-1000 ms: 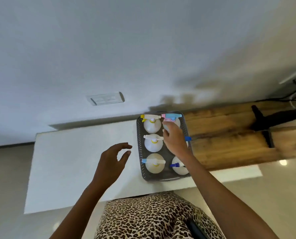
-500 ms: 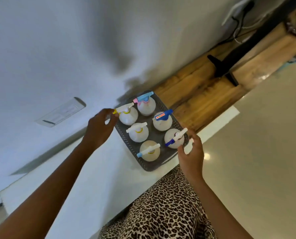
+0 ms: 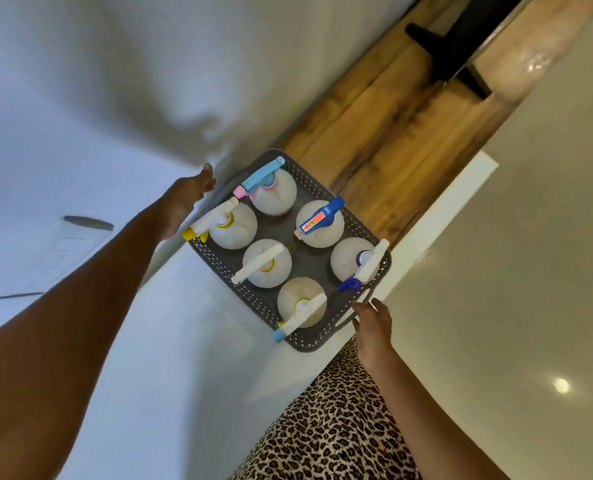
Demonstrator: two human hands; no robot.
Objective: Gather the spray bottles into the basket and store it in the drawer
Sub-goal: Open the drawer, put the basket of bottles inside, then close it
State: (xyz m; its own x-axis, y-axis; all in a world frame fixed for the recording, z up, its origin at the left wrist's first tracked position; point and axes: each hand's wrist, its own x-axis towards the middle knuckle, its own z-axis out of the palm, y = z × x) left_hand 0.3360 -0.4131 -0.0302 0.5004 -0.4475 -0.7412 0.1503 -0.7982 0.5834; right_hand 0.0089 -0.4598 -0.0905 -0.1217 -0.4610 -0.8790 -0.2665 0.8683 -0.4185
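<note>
A dark grey perforated basket (image 3: 253,308) sits at the right end of a white top (image 3: 170,358). Several white spray bottles (image 3: 319,233) stand upright in it in two rows, with yellow, blue and pink-and-blue trigger heads. My left hand (image 3: 186,199) is at the basket's far short end, fingers hidden behind the rim. My right hand (image 3: 373,322) is at the near short end, fingertips curled at the handle slot. No drawer is in view.
A white wall with a switch plate (image 3: 63,244) runs behind the top. Wooden flooring (image 3: 392,133) lies beyond the basket, with a black stand foot (image 3: 468,74) on it. Pale glossy tiles (image 3: 513,271) are to the right. A leopard-print garment (image 3: 322,427) is below.
My right hand left the bottles and went to the basket's near end. My left hand went from the open top to the far end. The view tilted and came closer.
</note>
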